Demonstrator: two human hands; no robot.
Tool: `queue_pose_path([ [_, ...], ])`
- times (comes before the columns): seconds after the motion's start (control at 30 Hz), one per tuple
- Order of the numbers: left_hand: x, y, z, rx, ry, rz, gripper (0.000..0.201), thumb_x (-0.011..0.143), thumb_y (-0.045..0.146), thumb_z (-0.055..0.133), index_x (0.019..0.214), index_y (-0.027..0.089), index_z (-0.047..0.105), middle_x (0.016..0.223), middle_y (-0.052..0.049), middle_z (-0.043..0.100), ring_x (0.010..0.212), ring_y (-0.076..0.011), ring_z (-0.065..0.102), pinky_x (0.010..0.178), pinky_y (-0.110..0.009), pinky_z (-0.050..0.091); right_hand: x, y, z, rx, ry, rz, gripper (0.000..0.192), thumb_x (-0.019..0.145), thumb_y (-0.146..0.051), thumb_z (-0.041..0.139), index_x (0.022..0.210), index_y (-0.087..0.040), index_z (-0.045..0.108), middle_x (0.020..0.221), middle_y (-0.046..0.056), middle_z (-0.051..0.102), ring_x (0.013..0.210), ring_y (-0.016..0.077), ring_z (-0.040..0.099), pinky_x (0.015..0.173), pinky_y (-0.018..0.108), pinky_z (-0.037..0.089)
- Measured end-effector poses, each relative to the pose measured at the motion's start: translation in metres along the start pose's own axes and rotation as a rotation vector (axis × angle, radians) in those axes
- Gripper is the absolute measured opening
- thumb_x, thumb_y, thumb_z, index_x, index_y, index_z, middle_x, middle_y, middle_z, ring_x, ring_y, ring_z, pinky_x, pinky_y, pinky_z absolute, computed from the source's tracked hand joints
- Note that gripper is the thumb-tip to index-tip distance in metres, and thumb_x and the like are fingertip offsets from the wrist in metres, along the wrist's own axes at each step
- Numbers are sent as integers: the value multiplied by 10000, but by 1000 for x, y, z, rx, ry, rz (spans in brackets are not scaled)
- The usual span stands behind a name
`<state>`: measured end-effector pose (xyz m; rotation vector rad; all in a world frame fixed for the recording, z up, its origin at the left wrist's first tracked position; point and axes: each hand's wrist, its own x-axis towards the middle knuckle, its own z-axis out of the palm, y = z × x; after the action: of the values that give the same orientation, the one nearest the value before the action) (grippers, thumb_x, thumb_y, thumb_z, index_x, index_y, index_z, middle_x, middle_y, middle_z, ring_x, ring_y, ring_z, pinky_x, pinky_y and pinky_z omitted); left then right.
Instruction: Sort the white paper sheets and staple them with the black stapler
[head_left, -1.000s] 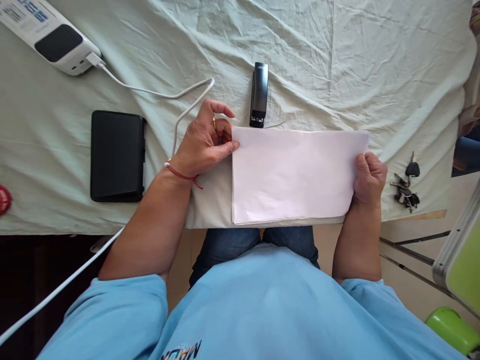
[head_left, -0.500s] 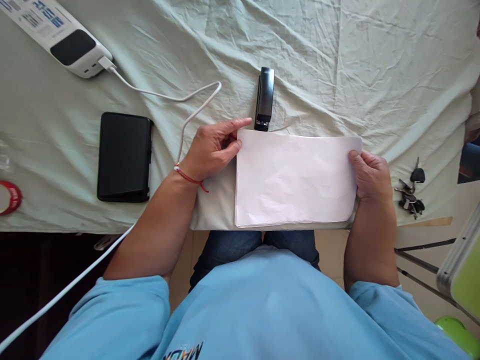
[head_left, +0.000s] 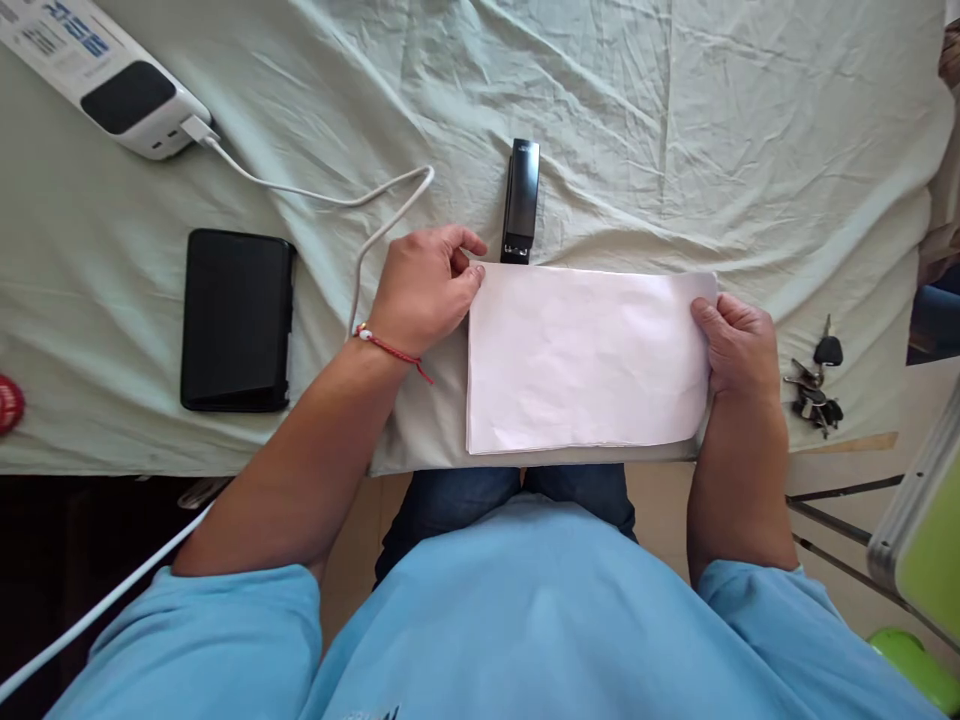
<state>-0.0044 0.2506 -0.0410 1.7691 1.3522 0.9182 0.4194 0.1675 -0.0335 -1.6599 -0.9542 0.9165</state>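
Note:
White paper sheets lie stacked in front of me near the table's front edge, their edges slightly uneven. My left hand pinches the upper left corner with the thumb on top; its index finger is bent above the corner. On the right side, my right hand grips the sheets near the upper right corner, thumb on top and the other fingers mostly hidden. A black stapler rests just beyond the top edge of the paper, close to my left fingertips, its front end pointing toward the sheets.
A black tablet-like device lies at left. Behind it a white power bank-like box has a white cable plugged in. Keys lie at right, and a red round object at far left. Wrinkled cloth covers the table.
My left hand's index finger has drawn in from stretched out beside the stapler to bent, and the wrist has turned slightly. My right hand keeps its grip. The view has shifted slightly.

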Motion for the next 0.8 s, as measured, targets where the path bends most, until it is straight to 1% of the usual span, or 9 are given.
queue_pose_path([
  [0.1, 12, 1, 4, 57, 0, -81, 252, 898, 112, 815, 1124, 222, 837, 782, 37, 768, 743, -184, 682, 792, -360, 531, 9, 1, -1, -59, -19, 33, 491, 730, -740, 1066, 748, -335, 790, 706, 16, 735, 662, 241, 662, 511, 372, 509],
  [0.2, 19, 1, 14, 52, 30, -158, 311, 913, 73, 811, 1194, 205, 799, 795, 57, 767, 759, -158, 707, 827, -342, 546, 13, -1, 2, -44, 8, 18, 447, 764, -710, 1040, 762, -335, 796, 709, 27, 722, 686, 254, 666, 543, 390, 517],
  [0.27, 18, 0, 19, -13, 73, -117, 305, 947, 131, 842, 1225, 237, 778, 835, 51, 792, 759, -164, 709, 819, -344, 569, 12, -4, 6, -30, 35, -11, 427, 772, -691, 1027, 751, -329, 802, 693, 17, 700, 667, 232, 627, 547, 375, 493],
  [0.33, 14, -3, 22, -65, 108, -43, 307, 986, 240, 865, 1276, 284, 774, 886, 32, 816, 771, -184, 715, 800, -353, 583, 8, -9, 10, -38, 56, -43, 392, 785, -636, 1018, 745, -305, 813, 690, 5, 681, 641, 185, 546, 551, 339, 427],
  [0.4, 10, -4, 22, -86, 103, 5, 350, 1016, 325, 857, 1358, 327, 782, 900, 23, 809, 803, -202, 733, 776, -349, 576, 4, -14, 13, -46, 79, -66, 359, 798, -560, 1008, 744, -267, 808, 682, -7, 645, 632, 142, 459, 567, 314, 349],
  [0.47, 6, -3, 20, -92, 73, 26, 411, 1040, 377, 836, 1448, 358, 787, 933, 17, 806, 845, -208, 747, 766, -338, 567, 0, -17, 14, -42, 101, -78, 347, 800, -508, 1000, 742, -237, 792, 670, -20, 601, 635, 119, 410, 581, 311, 309],
  [0.6, 6, 0, 19, -53, 47, 98, 419, 1081, 413, 784, 1495, 355, 822, 1064, -19, 846, 929, -223, 752, 880, -347, 617, -1, -20, 14, -30, 107, -93, 370, 795, -513, 981, 741, -223, 758, 674, -32, 573, 633, 108, 394, 584, 308, 298],
  [0.7, 7, -5, 21, 18, 55, 168, 399, 1140, 428, 699, 1505, 349, 839, 1038, -41, 826, 1001, -254, 770, 980, -381, 635, 1, -21, 13, -51, 104, -105, 418, 776, -555, 971, 732, -218, 727, 669, -42, 540, 626, 100, 373, 577, 288, 295],
  [0.8, 7, -12, 23, 97, 65, 232, 423, 1176, 382, 612, 1534, 352, 836, 1087, -58, 815, 1030, -261, 767, 1001, -408, 632, 3, -22, 13, -82, 109, -120, 486, 752, -616, 971, 719, -218, 694, 657, -56, 508, 623, 94, 356, 574, 265, 305],
])
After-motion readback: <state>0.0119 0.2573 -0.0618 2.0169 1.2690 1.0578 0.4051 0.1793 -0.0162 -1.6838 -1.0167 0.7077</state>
